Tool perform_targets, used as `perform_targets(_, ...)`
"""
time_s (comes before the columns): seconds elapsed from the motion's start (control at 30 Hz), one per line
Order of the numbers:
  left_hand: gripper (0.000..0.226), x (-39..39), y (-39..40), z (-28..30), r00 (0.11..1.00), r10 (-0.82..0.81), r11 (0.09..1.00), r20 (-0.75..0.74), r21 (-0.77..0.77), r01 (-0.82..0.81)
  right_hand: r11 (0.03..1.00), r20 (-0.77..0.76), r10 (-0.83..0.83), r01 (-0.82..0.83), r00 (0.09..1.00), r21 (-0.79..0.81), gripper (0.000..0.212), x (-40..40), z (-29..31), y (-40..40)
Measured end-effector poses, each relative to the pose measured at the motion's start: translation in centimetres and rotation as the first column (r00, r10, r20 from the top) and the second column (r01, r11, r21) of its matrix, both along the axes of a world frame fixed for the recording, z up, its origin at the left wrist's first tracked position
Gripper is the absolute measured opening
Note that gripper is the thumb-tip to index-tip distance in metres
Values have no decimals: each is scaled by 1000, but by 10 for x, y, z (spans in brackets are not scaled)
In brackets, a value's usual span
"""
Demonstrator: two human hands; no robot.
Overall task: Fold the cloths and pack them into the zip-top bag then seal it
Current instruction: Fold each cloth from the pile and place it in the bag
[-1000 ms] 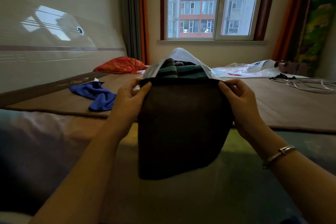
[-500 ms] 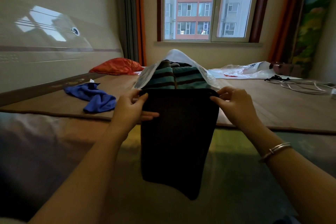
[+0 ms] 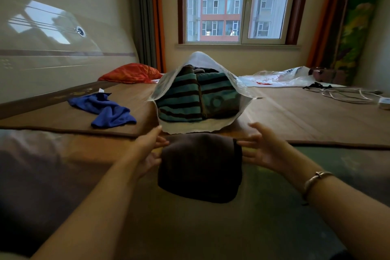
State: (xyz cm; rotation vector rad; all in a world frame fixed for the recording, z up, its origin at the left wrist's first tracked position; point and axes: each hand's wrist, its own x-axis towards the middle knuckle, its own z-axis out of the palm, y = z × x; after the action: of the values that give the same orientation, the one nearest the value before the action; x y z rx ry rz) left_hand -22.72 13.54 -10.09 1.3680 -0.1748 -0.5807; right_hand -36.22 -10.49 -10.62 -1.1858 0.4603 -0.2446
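Observation:
A folded dark brown cloth [image 3: 200, 167] lies on the bed in front of me. My left hand [image 3: 150, 150] touches its left edge with straight fingers, and my right hand [image 3: 263, 150] touches its right edge, fingers spread. Just behind it stands the zip-top bag [image 3: 202, 63], its mouth wide open toward me. Inside are folded teal-and-brown striped cloths [image 3: 190, 97]. A crumpled blue cloth [image 3: 105, 110] lies on the mat to the left.
A brown mat [image 3: 306, 112] covers the bed. A red pillow [image 3: 130, 73] lies at the back left, a clear plastic bag [image 3: 280, 77] and white cables [image 3: 346, 93] at the back right. The headboard runs along the left; a window is ahead.
The brown cloth, held up by its top corners before, has come down onto the bed folded over. Both hands have let go of the corners and now lie open at its sides.

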Motion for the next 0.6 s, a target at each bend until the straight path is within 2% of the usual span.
perform_targets(0.1,48,4,-7,-10,996,62,998,-64,25,-60,996,-84,-76,78,994,29,35,9,-7,7)
perform_targets(0.27,47,5,-20,-10,996,73,976,-47,210,-62,997,-136,-26,16,990,-75,42,16,-7,16)
perform_targets(0.33,51,8,-21,-10,998,67,958,9,279,-67,981,-181,-65,29,981,-192,40,19,-7,17)
perform_targets(0.4,52,14,-20,-10,991,92,953,96,281,-115,962,-196,-94,38,976,-270,37,19,-7,16)
perform_targets(0.5,44,22,-12,-8,975,94,977,199,172,-129,953,-65,-133,109,989,-283,35,17,-4,13)
perform_targets(0.6,45,20,-4,-7,946,85,992,313,58,-108,953,101,-84,110,991,-283,41,14,-5,10)
